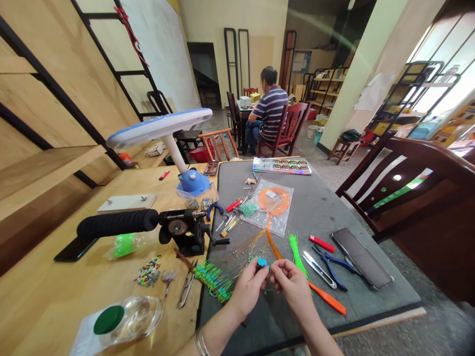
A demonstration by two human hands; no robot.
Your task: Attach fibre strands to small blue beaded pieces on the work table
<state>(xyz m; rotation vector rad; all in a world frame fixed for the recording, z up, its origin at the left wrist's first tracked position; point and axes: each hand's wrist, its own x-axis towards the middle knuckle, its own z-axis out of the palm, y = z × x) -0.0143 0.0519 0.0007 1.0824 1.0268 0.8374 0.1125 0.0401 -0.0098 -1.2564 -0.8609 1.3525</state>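
Observation:
My left hand (248, 289) is closed, pinching a small bright blue piece (261, 261) between thumb and finger over the grey mat (230, 173). Close beside it, my right hand (291, 284) is closed in a pinch; whatever lies between its fingertips is too small to make out. Both hands nearly meet. Just beyond them lie orange strands (273, 245) and a bundle of green strands (297, 252). Left of my left hand is a row of green-and-blue tufted pieces (213, 280). An orange-handled tool (328, 298) lies by my right wrist.
At right lie thread snips (319, 270), blue-handled pliers (332, 267), a red lighter (321, 244) and a dark phone-like case (361, 257). Left are a black hand-cranked device (183, 230), colourful beads (148, 272), a clear bottle (141, 319) and a blue lamp (193, 183). Someone sits behind (272, 111).

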